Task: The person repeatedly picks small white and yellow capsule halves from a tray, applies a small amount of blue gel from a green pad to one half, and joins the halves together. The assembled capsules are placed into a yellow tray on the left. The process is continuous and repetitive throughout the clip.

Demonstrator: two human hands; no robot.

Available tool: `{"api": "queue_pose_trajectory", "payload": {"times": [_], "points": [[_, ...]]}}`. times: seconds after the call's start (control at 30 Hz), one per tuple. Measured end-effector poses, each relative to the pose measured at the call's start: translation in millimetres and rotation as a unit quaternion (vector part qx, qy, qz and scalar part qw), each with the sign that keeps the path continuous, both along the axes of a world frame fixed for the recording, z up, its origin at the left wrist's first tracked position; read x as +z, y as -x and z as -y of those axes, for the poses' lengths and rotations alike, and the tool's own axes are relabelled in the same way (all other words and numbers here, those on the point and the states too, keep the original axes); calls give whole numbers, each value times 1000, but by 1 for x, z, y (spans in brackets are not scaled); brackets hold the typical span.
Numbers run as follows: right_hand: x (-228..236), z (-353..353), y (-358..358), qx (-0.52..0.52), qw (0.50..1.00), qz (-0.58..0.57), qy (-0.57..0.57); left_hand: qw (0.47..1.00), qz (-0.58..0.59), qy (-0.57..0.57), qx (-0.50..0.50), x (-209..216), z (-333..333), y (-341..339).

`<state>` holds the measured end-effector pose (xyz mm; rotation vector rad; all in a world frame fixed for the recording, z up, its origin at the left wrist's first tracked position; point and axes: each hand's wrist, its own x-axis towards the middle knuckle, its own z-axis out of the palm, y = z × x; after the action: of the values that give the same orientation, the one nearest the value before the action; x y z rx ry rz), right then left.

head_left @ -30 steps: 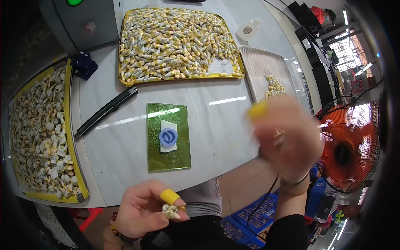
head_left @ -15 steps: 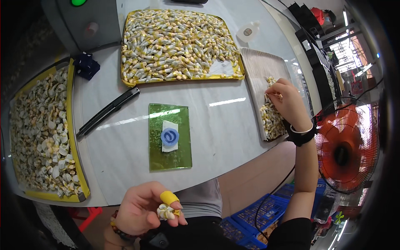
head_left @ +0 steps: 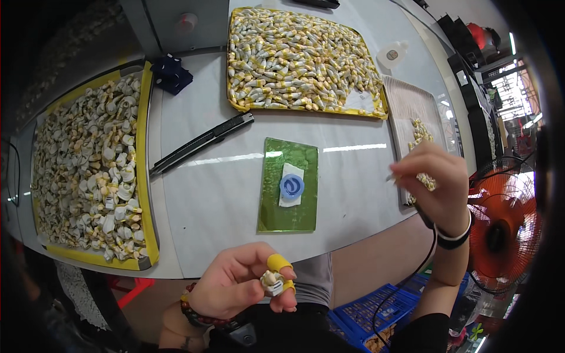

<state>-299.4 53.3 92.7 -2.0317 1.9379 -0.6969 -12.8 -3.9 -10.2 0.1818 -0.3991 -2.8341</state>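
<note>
Glossy table (head_left: pixel 206 217), orange fan (head_left: pixel 500 232); small piece (head_left: pixel 272 283) pinched.

So half a second ago the right hand (head_left: pixel 438 181) was right down at the little pile (head_left: pixel 418 130) in the beige tray (head_left: pixel 415 97) by the tabletop's (head_left: pixel 353 217) right edge. Now it's back over that tray's left edge, with a tiny pale bit (head_left: pixel 389 177) poking out of the pinched fingertips. On the left hand (head_left: pixel 232 282) the thumb has come in closer to the small white piece (head_left: pixel 272 283). View's shifted too, tabletop stuff sits further right and the grey box's (head_left: pixel 205 35) green light slipped off the top.
</note>
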Motion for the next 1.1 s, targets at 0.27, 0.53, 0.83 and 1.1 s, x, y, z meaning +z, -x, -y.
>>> {"api": "queue_pose_trajectory", "payload": {"times": [0.27,0.53,0.83,1.1], "points": [[-22,36,-49,148,988,-38,6,995,83,31,54,7,-3,-7],[-40,58,-52,221,972,-83,6,997,-32,27,69,-9,-3,-19],[-37,43,-64,155,987,-34,38,960,171,120,188,19,-7,-11],[-31,3,-88,163,952,239,102,768,134,565,269,14,2,-3]]}}
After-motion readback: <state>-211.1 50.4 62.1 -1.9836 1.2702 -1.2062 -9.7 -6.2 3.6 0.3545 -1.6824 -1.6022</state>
